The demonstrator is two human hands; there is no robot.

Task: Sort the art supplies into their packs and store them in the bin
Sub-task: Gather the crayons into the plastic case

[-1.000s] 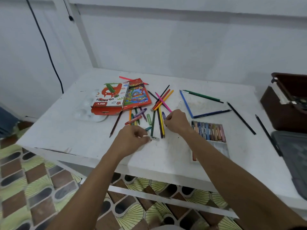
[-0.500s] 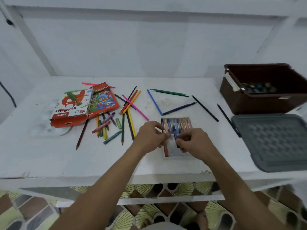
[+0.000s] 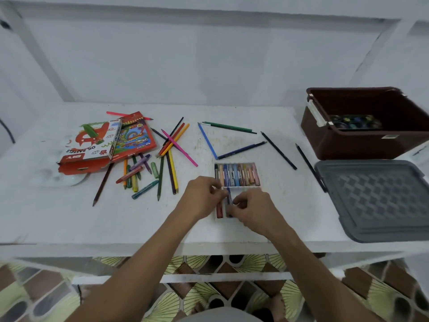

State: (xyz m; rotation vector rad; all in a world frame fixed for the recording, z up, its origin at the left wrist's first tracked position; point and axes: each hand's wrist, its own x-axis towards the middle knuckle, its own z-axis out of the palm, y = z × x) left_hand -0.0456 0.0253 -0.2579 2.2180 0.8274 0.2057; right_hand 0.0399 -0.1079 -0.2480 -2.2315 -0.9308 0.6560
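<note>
Left hand (image 3: 201,196) and right hand (image 3: 253,206), grips both pinching blue pastel (image 3: 229,201), seating it in pastel tray (image 3: 239,189) lying on counter (image 3: 69,217).

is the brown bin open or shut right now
Open. The brown bin has no lid on it and a paint palette shows inside; the grey lid lies flat on the table in front of it.

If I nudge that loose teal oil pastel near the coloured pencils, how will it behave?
The teal oil pastel looks round and short, so it would probably roll rather than slide on the flat white table. It seems small and light. Pastel is likely soft, so a hard pinch might snap or smear it.
</note>
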